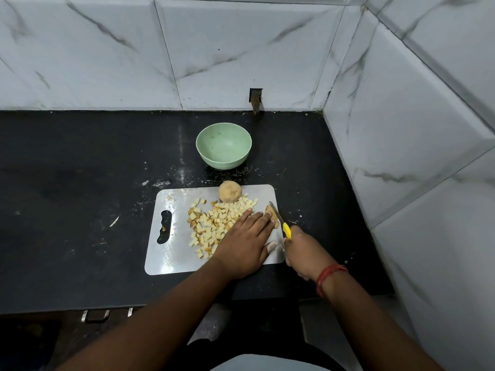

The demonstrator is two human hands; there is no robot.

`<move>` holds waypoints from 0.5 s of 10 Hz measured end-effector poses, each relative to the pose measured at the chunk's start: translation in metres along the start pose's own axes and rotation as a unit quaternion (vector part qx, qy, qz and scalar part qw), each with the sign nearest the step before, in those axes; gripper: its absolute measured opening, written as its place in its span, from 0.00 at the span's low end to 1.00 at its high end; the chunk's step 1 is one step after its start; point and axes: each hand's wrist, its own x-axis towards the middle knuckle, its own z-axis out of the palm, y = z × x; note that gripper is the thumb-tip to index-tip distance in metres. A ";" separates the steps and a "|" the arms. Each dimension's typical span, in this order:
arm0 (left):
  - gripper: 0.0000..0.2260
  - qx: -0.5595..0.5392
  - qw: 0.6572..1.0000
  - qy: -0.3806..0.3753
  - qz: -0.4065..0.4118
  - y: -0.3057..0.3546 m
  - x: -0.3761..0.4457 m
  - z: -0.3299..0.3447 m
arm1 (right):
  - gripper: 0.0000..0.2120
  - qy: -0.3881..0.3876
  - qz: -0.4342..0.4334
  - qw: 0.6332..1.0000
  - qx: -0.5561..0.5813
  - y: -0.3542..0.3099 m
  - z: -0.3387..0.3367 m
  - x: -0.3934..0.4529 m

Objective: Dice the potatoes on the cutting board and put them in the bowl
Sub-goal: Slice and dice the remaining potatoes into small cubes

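- Right hand (302,253) grips the knife (280,219) by its handle.
- Left hand (245,243) lies flat, fingertips pinning a potato piece (273,216), seemingly.
- Blade lies just right of those fingertips, running away from the person.

Our left hand (245,243) lies flat, palm down, fingers straight and pointing toward one o'clock. Our right hand (302,250), at three o'clock from it, is curled closed around a handle. A red thread circles our right wrist (328,278).
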 end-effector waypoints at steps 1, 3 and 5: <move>0.27 0.005 1.000 0.009 -0.006 0.000 -0.001 0.000 | 0.11 -0.019 0.016 0.999 -0.021 0.000 0.003 0.002; 0.28 0.015 1.000 0.001 -0.022 0.002 0.000 0.000 | 0.03 -0.043 -0.033 0.997 -0.045 -0.012 -0.004 -0.008; 0.28 0.026 0.999 -0.012 -0.028 0.002 0.001 0.000 | 0.12 -0.070 0.051 0.996 -0.027 -0.023 -0.007 -0.015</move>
